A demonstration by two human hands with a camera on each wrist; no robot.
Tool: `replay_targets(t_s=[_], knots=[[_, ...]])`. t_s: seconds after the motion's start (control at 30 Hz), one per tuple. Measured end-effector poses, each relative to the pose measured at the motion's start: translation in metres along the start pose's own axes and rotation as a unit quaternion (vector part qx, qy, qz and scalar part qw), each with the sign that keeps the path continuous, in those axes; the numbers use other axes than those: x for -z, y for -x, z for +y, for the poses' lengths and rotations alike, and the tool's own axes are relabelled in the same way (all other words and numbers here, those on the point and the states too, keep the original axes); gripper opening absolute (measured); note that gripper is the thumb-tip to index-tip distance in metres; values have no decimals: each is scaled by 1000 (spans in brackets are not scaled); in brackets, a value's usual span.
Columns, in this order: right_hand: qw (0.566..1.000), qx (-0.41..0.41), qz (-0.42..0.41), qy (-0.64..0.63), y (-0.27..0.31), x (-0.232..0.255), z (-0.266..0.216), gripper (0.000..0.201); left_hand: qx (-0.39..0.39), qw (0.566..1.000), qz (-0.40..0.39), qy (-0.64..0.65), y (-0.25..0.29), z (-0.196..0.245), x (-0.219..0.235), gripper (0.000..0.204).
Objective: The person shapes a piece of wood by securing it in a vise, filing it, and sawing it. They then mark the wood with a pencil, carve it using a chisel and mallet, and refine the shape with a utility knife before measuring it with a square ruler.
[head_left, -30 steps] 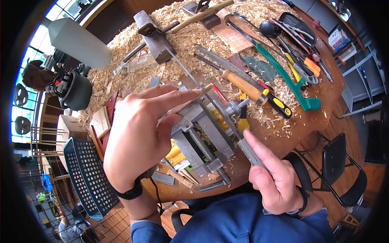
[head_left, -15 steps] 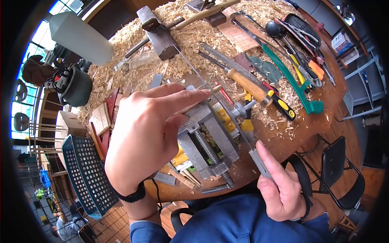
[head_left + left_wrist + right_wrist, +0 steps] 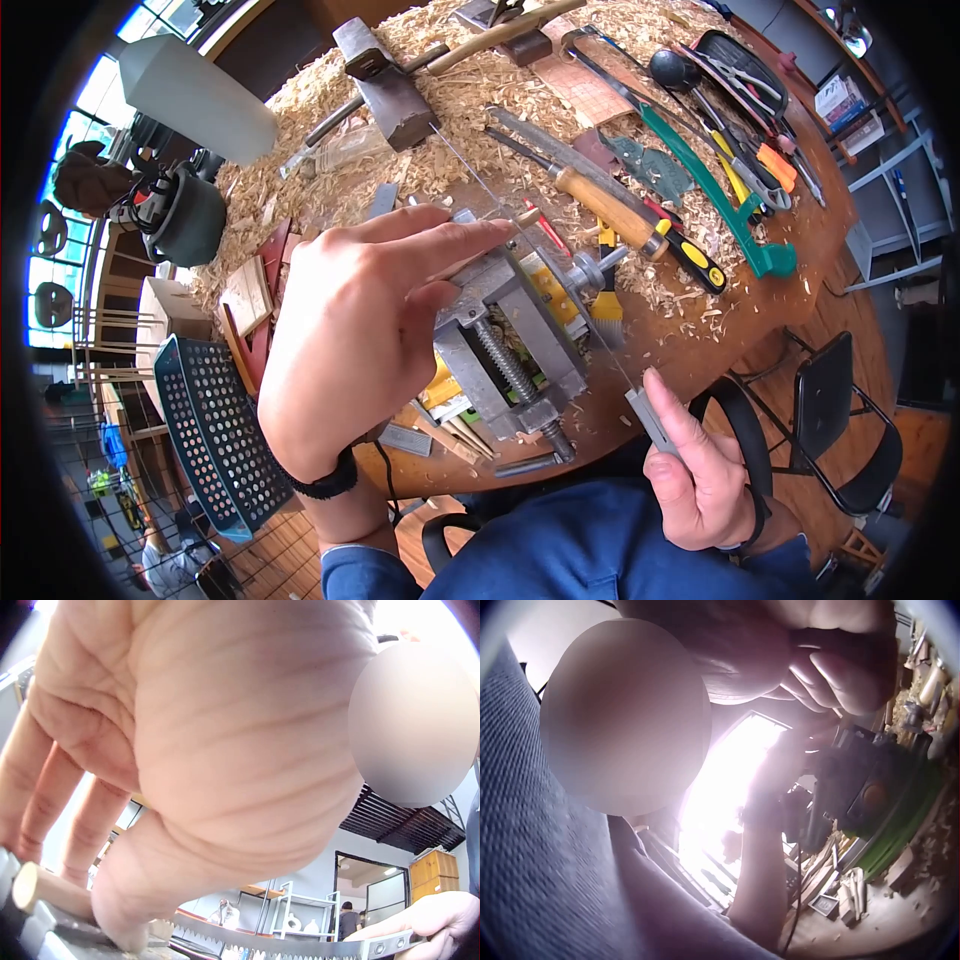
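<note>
My right hand (image 3: 700, 485) grips the grey handle of a handsaw (image 3: 652, 420), index finger stretched along it. The saw's thin blade slants across the far side of a grey metal vise (image 3: 548, 335); its teeth show in the left wrist view. My left hand (image 3: 350, 320) bends over the vise and holds a round wooden dowel (image 3: 56, 892) between thumb and fingers. The dowel's light end (image 3: 532, 217) pokes out past the left fingertip, right at the blade. In the right wrist view the saw is hidden.
Wood shavings (image 3: 300, 95) spread over the back of the table. A hammer (image 3: 395, 105) lies beyond the blade's tip. To the right lie a wooden-handled tool (image 3: 605, 210), a green-handled saw (image 3: 700, 175) and pliers. A perforated teal basket (image 3: 210, 430) stands at the left.
My right hand has drawn the saw back, down and to the right toward my body. The left hand keeps its place on the dowel at the vise.
</note>
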State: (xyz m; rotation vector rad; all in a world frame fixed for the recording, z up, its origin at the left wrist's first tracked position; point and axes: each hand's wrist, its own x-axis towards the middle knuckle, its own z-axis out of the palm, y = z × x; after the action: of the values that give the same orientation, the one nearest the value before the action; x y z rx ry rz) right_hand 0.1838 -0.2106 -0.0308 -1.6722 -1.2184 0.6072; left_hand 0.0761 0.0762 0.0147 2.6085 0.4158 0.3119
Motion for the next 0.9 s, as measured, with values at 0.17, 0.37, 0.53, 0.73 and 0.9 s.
replay_targets(t_s=[0.17, 0.37, 0.53, 0.73, 0.9], knots=[[998, -20, 12, -56, 4, -7, 4, 53, -9, 1000, -3, 3, 0, -4, 0, 61], [999, -4, 18, -31, -10, -18, 23, 53, -30, 1000, -4, 10, -1, -10, 0, 62], [998, 31, 30, -53, -44, -25, 31, 52, -32, 999, 1, 9, 0, -10, 0, 63], [997, 31, 39, -51, -79, -30, 22, 52, -26, 1000, 0, 15, 0, -8, 2, 61], [996, 64, 52, -31, -81, -21, 14, 53, -29, 1000, 5, 10, 1, -11, 0, 61]])
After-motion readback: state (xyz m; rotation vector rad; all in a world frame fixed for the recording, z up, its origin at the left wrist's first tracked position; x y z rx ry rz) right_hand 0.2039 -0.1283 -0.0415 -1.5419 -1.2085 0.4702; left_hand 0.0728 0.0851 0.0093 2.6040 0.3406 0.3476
